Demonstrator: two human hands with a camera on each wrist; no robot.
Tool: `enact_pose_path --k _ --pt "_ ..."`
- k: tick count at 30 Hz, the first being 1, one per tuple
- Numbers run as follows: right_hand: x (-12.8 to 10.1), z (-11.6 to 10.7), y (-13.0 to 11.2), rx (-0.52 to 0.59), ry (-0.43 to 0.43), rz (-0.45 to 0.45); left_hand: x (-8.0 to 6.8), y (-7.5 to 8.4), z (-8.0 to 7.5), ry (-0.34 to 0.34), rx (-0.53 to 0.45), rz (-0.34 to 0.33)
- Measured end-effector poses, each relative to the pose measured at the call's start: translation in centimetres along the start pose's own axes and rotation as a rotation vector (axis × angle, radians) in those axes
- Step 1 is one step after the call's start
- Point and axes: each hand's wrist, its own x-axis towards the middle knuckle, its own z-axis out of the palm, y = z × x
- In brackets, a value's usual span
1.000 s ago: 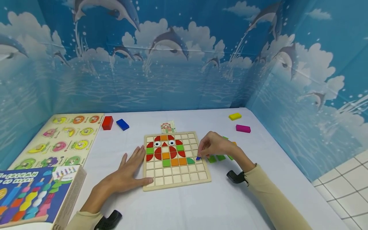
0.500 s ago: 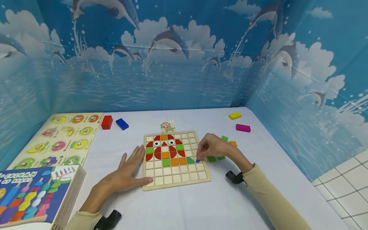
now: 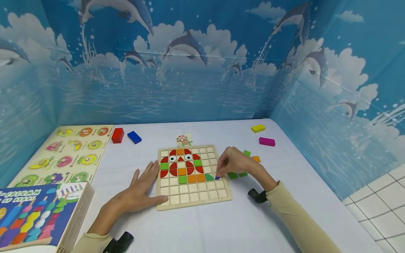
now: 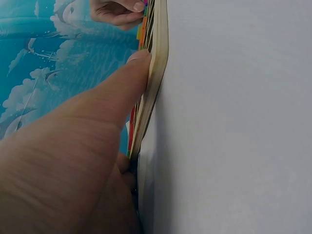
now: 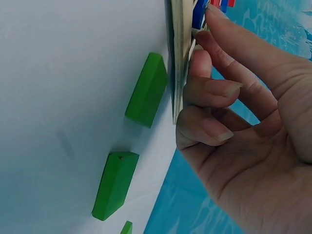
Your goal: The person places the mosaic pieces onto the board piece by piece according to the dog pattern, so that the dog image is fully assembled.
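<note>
Right now the right hand (image 3: 235, 162) pinches a small blue piece (image 3: 217, 177) between thumb and forefinger, grip narrow, tips down on the wooden grid board (image 3: 193, 203) at its right side, in the row with the green quarter-circle (image 3: 209, 176) just left of it. The right wrist view shows the fingers (image 5: 214, 90) curled at the board edge and the blue piece (image 5: 199, 13) at the fingertips. The left hand (image 3: 143, 188) lies flat on the white surface (image 3: 221, 228), fingers straight, nothing held, thumb pressed against the board's left edge; the left wrist view shows the thumb (image 4: 122, 83) on that edge (image 4: 156, 58).

The board carries red, orange and green tiles plus two eye pieces. Loose green pieces (image 3: 233, 175) lie just right of the board, an orange one (image 3: 256, 159) behind them. Farther right sit yellow (image 3: 258, 128) and magenta blocks (image 3: 267, 141). A small pattern card (image 3: 185, 140) lies behind the board.

A red block (image 3: 117, 135) and a blue block (image 3: 134, 137) sit far left by a fruit peg puzzle (image 3: 68, 154). The box (image 3: 41, 214) lettering reads partly "COLUMN"; the rest is unreadable.
</note>
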Motion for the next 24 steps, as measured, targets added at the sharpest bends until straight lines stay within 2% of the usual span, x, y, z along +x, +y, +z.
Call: enact_pose_path --k 7,13,19,24 --pt "-0.4 -0.9 0.3 0.005 0.011 -0.064 0.0 -0.1 0.1 0.002 0.006 -0.003" --pt "-1.3 -2.6 2.3 -0.007 0.028 -0.107 -0.1 -0.4 0.1 0.007 0.002 -0.004" --pt "-2.9 -3.6 4.5 0.018 -0.023 -0.103 0.1 -0.4 0.1 0.010 -0.012 0.015" --pt "-3.3 -3.7 5.6 0.052 -0.061 -0.138 0.1 -0.4 0.2 0.011 -0.004 0.008"
